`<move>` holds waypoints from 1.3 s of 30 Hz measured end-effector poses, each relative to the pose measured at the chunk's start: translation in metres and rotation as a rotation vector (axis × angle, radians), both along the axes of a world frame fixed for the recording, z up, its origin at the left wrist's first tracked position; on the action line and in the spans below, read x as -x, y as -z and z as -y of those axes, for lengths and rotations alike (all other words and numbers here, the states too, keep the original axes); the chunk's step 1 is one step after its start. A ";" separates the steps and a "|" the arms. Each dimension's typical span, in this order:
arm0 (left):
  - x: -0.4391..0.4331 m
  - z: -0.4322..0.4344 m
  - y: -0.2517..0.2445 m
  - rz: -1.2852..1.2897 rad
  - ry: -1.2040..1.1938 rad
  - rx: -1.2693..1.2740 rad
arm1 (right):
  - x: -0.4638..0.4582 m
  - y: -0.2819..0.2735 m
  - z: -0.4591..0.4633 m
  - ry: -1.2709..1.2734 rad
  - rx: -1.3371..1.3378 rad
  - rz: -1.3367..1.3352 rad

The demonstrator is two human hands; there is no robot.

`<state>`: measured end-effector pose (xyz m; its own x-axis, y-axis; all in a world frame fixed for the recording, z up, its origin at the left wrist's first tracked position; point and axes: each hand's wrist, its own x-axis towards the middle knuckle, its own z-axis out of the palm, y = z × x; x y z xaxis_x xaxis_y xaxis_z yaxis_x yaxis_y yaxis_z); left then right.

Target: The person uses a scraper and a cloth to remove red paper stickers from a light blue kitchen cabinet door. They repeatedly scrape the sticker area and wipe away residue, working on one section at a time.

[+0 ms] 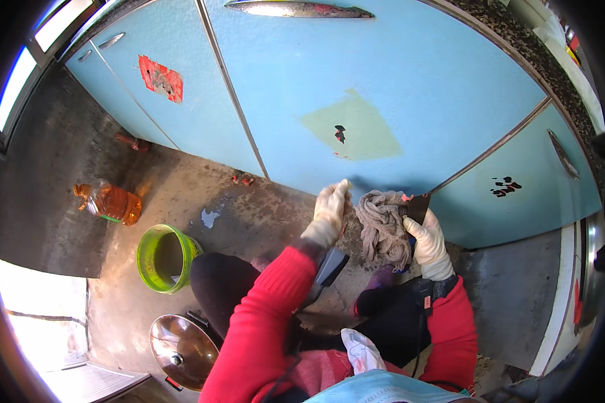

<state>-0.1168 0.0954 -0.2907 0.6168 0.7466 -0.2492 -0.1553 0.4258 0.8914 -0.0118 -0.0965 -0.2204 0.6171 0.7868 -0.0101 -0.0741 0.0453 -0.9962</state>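
Observation:
My left hand (331,207), in a pale glove, hovers before the lower part of a blue cabinet door (282,101). Its fingers are drawn together, and nothing shows between them. Also gloved, my right hand (430,243) grips a dark flat scraper-like blade (417,207) with a pink scrap (407,197) at its upper edge. A crumpled grey-brown rag (383,226) hangs beside the blade, close to that hand; whether the fingers hold it too is hidden. On the door, a pale green diamond-shaped patch (368,138) carries black and red remnants.
To the left, a green bucket (143,267) stands near a plastic bottle of amber liquid (116,201). A glass pan lid (189,347) is low on the left. Red scraps (243,180) lie on the floor. A torn red sticker (161,79) and black flecks (506,187) mark neighbouring doors.

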 end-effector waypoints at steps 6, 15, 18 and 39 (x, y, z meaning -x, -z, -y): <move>0.038 0.031 0.003 0.476 0.342 0.322 | 0.005 0.005 -0.019 -0.105 0.163 0.089; 0.061 -0.001 0.039 0.059 0.011 0.673 | 0.019 -0.064 -0.078 -0.158 0.685 1.056; 0.053 -0.002 0.057 0.057 -0.003 0.664 | 0.026 -0.104 -0.109 -0.191 0.728 1.591; 0.049 0.005 0.041 0.526 0.117 0.606 | 0.063 -0.100 -0.211 -0.342 1.022 2.299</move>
